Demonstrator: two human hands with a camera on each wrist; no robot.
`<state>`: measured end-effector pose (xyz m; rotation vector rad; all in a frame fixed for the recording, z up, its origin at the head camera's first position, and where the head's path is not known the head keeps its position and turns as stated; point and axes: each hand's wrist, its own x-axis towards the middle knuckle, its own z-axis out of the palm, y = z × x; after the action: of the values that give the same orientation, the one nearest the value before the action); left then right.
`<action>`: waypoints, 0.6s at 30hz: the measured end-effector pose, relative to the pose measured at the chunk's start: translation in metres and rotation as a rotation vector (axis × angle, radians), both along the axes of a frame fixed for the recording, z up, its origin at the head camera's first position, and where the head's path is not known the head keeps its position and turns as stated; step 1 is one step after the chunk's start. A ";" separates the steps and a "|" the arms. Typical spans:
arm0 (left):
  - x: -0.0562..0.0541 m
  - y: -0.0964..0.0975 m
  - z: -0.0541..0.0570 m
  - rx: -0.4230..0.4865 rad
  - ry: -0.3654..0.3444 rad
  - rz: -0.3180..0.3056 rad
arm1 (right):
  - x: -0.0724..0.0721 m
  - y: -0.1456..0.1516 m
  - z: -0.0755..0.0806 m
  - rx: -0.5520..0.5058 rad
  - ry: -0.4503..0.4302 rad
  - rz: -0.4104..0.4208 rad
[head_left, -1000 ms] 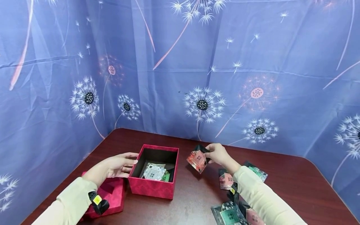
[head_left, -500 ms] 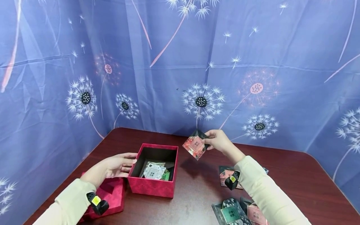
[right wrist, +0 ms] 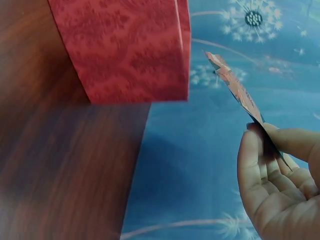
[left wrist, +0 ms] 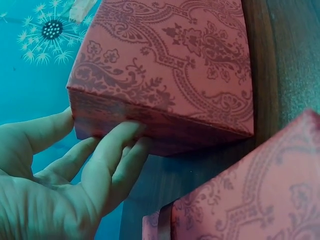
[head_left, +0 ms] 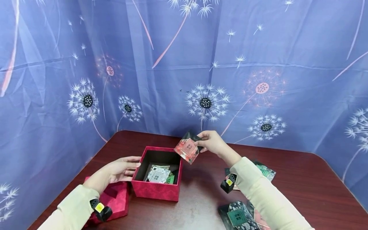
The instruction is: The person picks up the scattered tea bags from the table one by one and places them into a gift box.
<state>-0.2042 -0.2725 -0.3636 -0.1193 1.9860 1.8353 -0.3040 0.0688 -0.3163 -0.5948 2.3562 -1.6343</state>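
My right hand [head_left: 212, 142] pinches a flat sachet [head_left: 188, 147] with an orange-red floral front and a black end, held up beside the open box's right rim. In the right wrist view the sachet [right wrist: 240, 95] appears edge-on between thumb and fingers, apart from the red box [right wrist: 125, 55]. My left hand [head_left: 122, 169] touches the left side of the box [head_left: 156, 190]. In the left wrist view its extended fingers [left wrist: 112, 157] rest against the patterned box wall [left wrist: 165, 55]. Inside the box lie a white sachet [head_left: 159, 174], a green one [head_left: 170, 179] and part of a yellowish one.
A red lid [head_left: 115, 199] lies left of the box, under my left forearm. On the right of the dark wooden table [head_left: 198, 207] lie more sachets, including a green-labelled one [head_left: 238, 217] and another [head_left: 265, 172] beyond my sleeve. A blue dandelion-print curtain [head_left: 172, 95] hangs behind.
My right hand has lifted the orange-red sachet and carried it left toward the box rim. The left hand stays against the box, and the view has shifted slightly.
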 end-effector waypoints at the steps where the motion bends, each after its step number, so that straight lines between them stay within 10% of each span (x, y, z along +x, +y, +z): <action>1: 0.000 0.000 0.000 0.003 -0.001 -0.001 | 0.001 -0.003 -0.001 -0.006 -0.004 0.007; 18: -0.002 -0.004 -0.010 0.079 0.010 -0.032 | 0.013 -0.042 -0.019 -0.031 -0.022 0.076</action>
<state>-0.2063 -0.2768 -0.3733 -0.0542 1.9084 1.8943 -0.2910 0.0269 -0.3353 -0.6609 2.2680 -1.6384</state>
